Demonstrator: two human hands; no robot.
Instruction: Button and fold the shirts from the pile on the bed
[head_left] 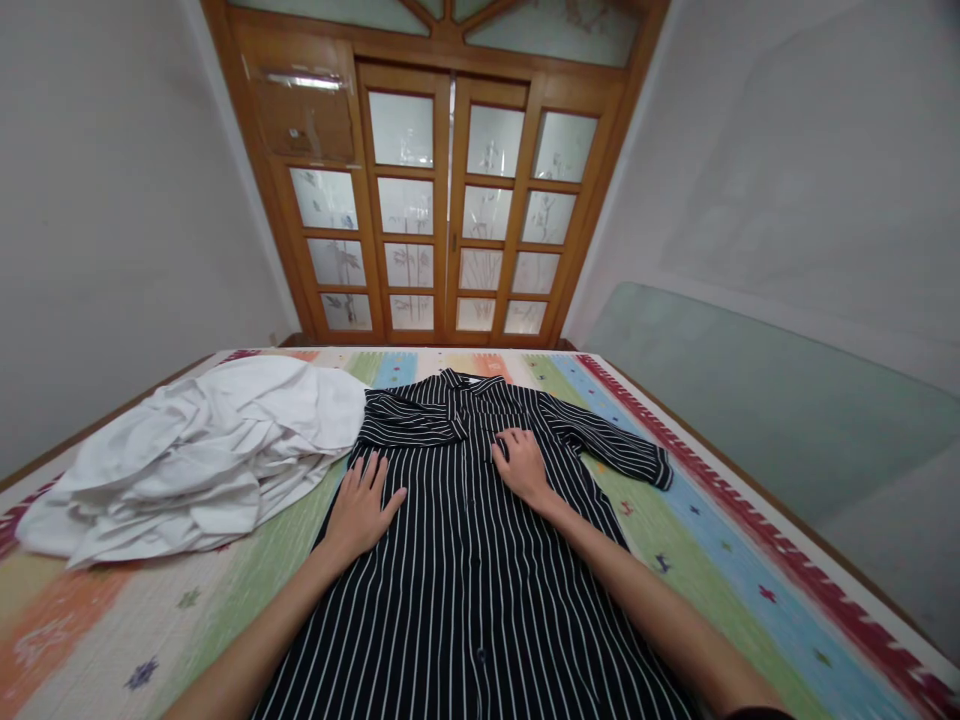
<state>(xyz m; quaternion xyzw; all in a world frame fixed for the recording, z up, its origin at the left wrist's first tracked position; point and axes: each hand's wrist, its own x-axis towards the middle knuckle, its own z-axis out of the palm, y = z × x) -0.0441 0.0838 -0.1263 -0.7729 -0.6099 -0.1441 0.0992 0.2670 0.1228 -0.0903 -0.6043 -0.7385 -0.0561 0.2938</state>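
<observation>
While the left grip (361, 510) and right grip (523, 470) lay loosely spread, the striped shirt (457, 570) stretched lengthwise beneath them, collar (454, 379) pointing away. Crumpled white cloth (225, 450) bulged beside the left grip.

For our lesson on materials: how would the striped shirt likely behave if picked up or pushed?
The shirt would probably hang limp when lifted, since one sleeve lies softly folded over it. Pushed, it would likely bunch up, as slight ripples already show along it. It seems unlikely to roll, lying flat.
</observation>
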